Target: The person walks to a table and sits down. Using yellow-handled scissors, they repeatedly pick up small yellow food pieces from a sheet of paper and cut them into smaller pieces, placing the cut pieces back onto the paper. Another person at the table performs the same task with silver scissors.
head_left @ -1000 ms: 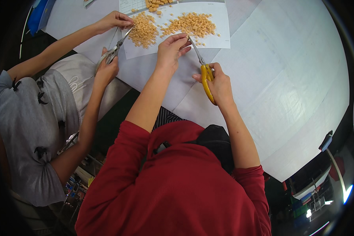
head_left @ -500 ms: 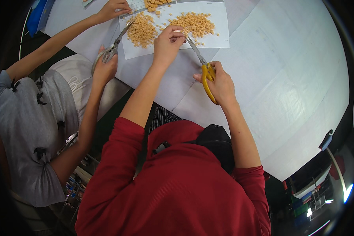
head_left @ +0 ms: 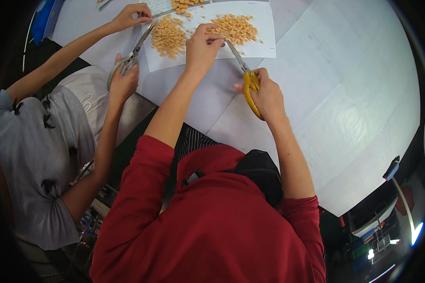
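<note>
My right hand [head_left: 269, 96] is wrapped round the yellow handles of a pair of scissors [head_left: 253, 84], whose blades point up and left over the paper's front edge. Close to the blade tips, my left hand [head_left: 202, 51] pinches with thumb and forefinger; what sits between them is too small to make out. Beyond my left hand, a pile of small tan cubes [head_left: 238, 29] lies on a white sheet of paper [head_left: 267, 35]. Another pile of tan cubes [head_left: 167, 40] is left of it. Larger tan pieces [head_left: 182, 6] lie at the top edge.
At the left, a co-worker's hand [head_left: 124, 84] grips pale-handled scissors [head_left: 136, 49]; their other hand [head_left: 130, 18] is near the tips. A blue bin [head_left: 47, 20] stands at the far left. The white-covered table [head_left: 344, 94] stretches right.
My right hand and the scissors have shifted slightly up. My left fingers have moved slightly, still pinched near the tips. The co-worker's hands and scissors have moved a little left.
</note>
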{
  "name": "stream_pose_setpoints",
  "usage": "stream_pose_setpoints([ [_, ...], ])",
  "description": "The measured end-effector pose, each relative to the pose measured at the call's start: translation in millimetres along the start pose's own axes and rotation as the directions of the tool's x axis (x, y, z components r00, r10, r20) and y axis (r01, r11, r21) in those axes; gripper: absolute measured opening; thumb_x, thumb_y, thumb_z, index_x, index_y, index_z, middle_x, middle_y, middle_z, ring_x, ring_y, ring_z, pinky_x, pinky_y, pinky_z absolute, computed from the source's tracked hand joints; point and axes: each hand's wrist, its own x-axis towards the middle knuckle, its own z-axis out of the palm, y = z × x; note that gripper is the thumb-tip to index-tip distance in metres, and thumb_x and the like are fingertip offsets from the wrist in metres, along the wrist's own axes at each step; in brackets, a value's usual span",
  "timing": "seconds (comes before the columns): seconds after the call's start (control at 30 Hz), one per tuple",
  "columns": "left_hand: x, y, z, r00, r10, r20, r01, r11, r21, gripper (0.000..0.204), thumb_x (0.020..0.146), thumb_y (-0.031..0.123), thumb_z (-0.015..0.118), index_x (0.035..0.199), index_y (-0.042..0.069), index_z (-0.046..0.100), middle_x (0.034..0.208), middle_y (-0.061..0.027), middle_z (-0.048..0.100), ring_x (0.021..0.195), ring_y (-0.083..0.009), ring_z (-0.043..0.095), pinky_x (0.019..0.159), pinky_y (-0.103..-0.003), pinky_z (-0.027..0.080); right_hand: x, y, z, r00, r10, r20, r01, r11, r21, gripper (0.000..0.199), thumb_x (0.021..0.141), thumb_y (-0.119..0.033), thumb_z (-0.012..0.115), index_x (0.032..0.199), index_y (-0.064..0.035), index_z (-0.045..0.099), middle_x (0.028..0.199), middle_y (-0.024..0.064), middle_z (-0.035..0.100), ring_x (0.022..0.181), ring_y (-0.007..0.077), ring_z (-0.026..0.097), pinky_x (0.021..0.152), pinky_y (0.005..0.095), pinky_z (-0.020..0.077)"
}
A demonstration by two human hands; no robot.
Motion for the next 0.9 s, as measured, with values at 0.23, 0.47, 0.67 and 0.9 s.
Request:
stream_pose_setpoints([
  [0.23, 3, 0, 4, 0.973, 0.228, -0.048, -0.193, 0.903, 0.384, 0.016, 0.082, 0.014, 0.068, 0.096, 0.009, 0.070, 0.086, -0.0062, 0.071, 0.084, -0.0242, 0.065, 0.075, -0.037, 0.051, 12, 10, -3, 0.997, 0.074, 0.021, -0.074, 0.997, -0.009, 0.061, 0.076, -0.050, 0.074, 0.109, -0.0033, 0.054, 0.084, 0.0204, 0.068, 0.078, 0.0373, 0.067, 0.068, 0.0437, 0.0525],
  [0.47, -8, -9, 20, 0.903, 0.427, 0.055, -0.348, 0.648, 0.678, 0.010, 0.078, 0.021, 0.072, 0.086, 0.015, 0.072, 0.090, -0.0008, 0.065, 0.092, -0.0244, 0.057, 0.077, -0.041, 0.044, 7, 13, -17, 0.979, 0.203, 0.017, -0.203, 0.967, 0.153, 0.074, 0.075, -0.062, 0.071, 0.114, -0.0013, 0.053, 0.089, 0.0198, 0.069, 0.082, 0.0358, 0.068, 0.072, 0.0420, 0.0527],
  [0.67, -10, -16, 29, 0.911, 0.411, 0.038, -0.331, 0.671, 0.663, 0.015, 0.073, 0.016, 0.075, 0.087, 0.017, 0.069, 0.087, 0.0003, 0.063, 0.092, -0.0231, 0.056, 0.080, -0.042, 0.042, -6, 12, -17, 0.984, 0.177, 0.021, -0.179, 0.972, 0.150, 0.075, 0.076, -0.059, 0.072, 0.116, 0.0012, 0.052, 0.089, 0.0221, 0.068, 0.085, 0.0361, 0.067, 0.074, 0.0420, 0.0522],
  [0.9, -9, 5, 4, 0.968, -0.216, 0.124, 0.243, 0.930, -0.275, 0.011, 0.082, 0.008, 0.071, 0.091, 0.003, 0.067, 0.091, -0.0051, 0.070, 0.080, -0.0150, 0.067, 0.070, -0.025, 0.050, -16, 11, -10, 0.994, 0.107, 0.033, -0.112, 0.965, 0.237, 0.072, 0.076, -0.054, 0.074, 0.116, 0.0011, 0.051, 0.090, 0.0212, 0.067, 0.084, 0.0335, 0.066, 0.074, 0.0393, 0.0515],
])
